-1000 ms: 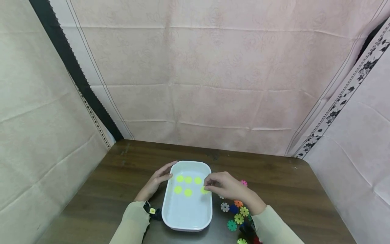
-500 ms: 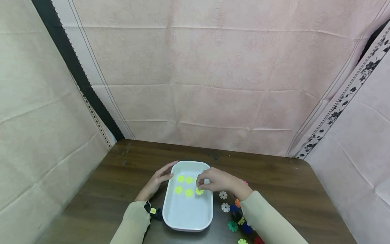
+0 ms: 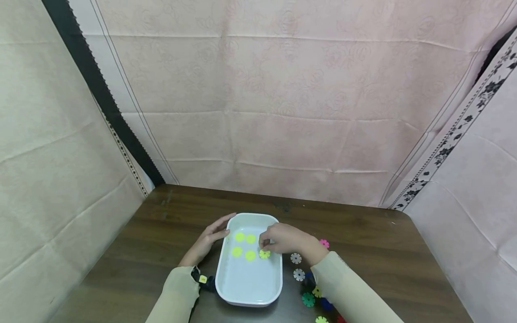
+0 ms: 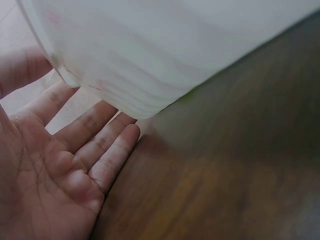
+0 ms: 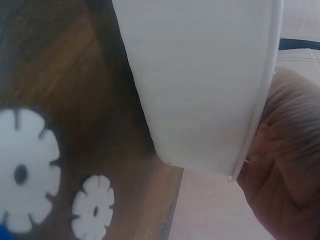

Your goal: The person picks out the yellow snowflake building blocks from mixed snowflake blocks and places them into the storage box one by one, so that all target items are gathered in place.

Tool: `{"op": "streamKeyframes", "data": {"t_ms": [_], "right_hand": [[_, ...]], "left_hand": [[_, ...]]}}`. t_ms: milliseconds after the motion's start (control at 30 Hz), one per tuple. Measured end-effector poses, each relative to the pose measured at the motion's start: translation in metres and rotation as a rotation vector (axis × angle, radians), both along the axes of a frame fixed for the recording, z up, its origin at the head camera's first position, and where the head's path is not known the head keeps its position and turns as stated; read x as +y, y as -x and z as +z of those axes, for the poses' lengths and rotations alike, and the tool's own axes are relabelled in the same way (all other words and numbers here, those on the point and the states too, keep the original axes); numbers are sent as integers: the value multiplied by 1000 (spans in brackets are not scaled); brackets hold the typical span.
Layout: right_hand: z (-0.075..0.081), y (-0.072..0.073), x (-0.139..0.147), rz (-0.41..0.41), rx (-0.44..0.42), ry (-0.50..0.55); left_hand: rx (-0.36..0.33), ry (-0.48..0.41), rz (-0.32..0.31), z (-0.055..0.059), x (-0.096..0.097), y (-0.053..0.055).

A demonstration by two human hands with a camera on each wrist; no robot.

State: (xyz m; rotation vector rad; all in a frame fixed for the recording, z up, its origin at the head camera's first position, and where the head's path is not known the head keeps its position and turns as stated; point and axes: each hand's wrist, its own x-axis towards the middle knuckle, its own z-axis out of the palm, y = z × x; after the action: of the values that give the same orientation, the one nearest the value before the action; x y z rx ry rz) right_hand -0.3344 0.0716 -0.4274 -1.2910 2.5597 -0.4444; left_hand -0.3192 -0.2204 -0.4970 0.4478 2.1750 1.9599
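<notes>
Right hand (image 3: 284, 238) pinches yellow disc (image 3: 265, 255) in white tray (image 3: 248, 282).

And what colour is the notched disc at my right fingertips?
The notched disc is bright yellow-green; the head view shows it best.

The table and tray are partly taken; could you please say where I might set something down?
Bare room: the tray in front of the yellow dots; the table between tray and back cloth; the table right of the right sleeve. Crowded: the tray's far right, under the right hand, and right of it, among notched discs.
</notes>
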Motion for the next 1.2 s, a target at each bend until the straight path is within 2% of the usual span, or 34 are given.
{"op": "streamKeyframes", "data": {"t_ms": [267,500,767,1200], "right_hand": [[0,0,-2,-14,6,15],[-2,1,0,-12,-25,58],[-1,4,3,0,-90,152],[0,4,3,-7,-109,184]], "left_hand": [[5,-6,-3,1,0,0],[6,-1,-5,0,-1,-1],[19,1,-11,0,0,0],[10,15,-2,-1,-1,0]]}}
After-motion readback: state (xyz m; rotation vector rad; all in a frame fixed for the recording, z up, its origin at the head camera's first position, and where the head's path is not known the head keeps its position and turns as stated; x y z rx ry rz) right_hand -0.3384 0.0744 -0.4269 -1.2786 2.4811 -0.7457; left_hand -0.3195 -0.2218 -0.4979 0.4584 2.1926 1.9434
